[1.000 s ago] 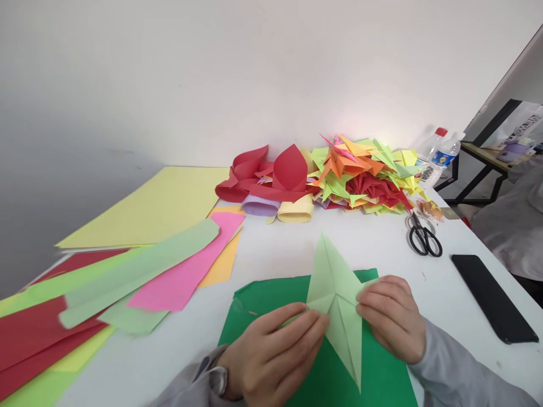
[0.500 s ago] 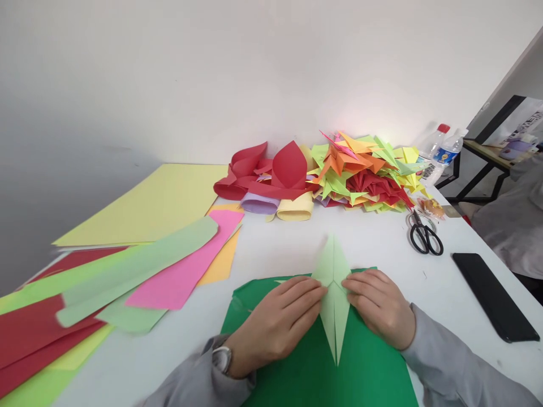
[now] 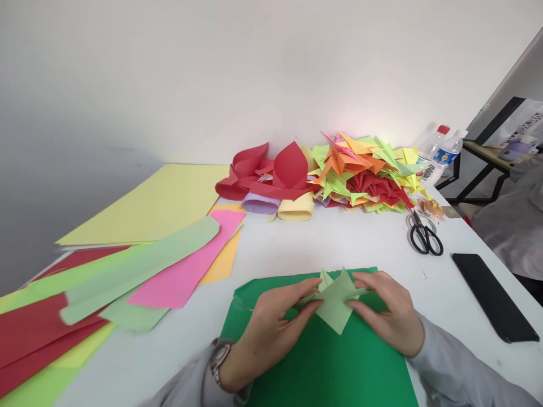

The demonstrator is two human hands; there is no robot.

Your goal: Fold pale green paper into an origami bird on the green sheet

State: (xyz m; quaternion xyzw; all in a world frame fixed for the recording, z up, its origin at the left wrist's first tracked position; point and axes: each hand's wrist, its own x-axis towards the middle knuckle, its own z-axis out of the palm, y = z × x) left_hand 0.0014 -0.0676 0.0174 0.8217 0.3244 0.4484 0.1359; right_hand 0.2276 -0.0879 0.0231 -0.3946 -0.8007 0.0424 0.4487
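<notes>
A folded piece of pale green paper [image 3: 338,304] is held between my two hands, just above a dark green sheet [image 3: 322,367] on the table. My left hand [image 3: 284,316] pinches its left side between thumb and fingers; a watch [image 3: 219,362] is on that wrist. On the opposite side, my right hand [image 3: 388,308] grips the paper in the same way. A diamond-shaped flap faces me, and a pale tip stands up behind it. The paper's outer ends are partly covered by my fingers.
Coloured paper strips [image 3: 182,271] and a large yellow sheet [image 3: 148,198] lie at left. Rolled red paper [image 3: 291,169] and a pile of folded paper shapes [image 3: 365,175] stand by the wall. Scissors [image 3: 424,234], a black phone-like slab [image 3: 494,297] and bottles [image 3: 445,152] are at right.
The pale green paper, before a long upright diamond flat toward me, is now turned and bent, with its narrow ends sideways in my fingers. Both hands have shifted their grip.
</notes>
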